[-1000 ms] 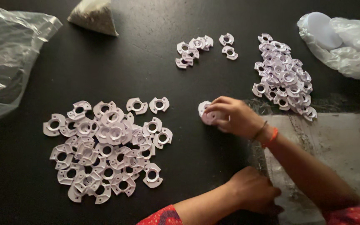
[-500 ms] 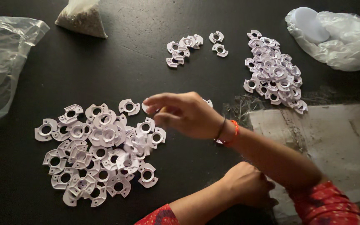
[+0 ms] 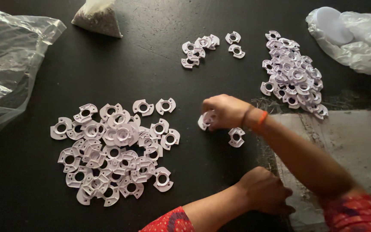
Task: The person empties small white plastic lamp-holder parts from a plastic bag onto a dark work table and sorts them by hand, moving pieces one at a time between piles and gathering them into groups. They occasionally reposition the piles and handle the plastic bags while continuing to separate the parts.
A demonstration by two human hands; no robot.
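My right hand (image 3: 225,111), with an orange band at the wrist, hovers over the middle of the black table (image 3: 151,77) and pinches a small white plastic ring-shaped part (image 3: 204,120) in its fingertips. Another white part (image 3: 236,136) lies loose just under that wrist. A big heap of the same parts (image 3: 112,148) is spread to the left, about a hand's width from my fingers. My left hand (image 3: 265,191) rests curled into a fist near the front edge, beside a grey sheet (image 3: 344,141); nothing shows in it.
A second heap of white parts (image 3: 293,71) lies at the back right, and a few loose ones (image 3: 200,47) sit at the back centre. A crumpled clear bag (image 3: 9,64) is at the left, a small bag of grit (image 3: 97,17) at the back, and a bag with a white lid (image 3: 353,34) at the far right.
My right hand reached left to the big heap, then drew back to the right with a white part in its fingers. The left hand stayed put.
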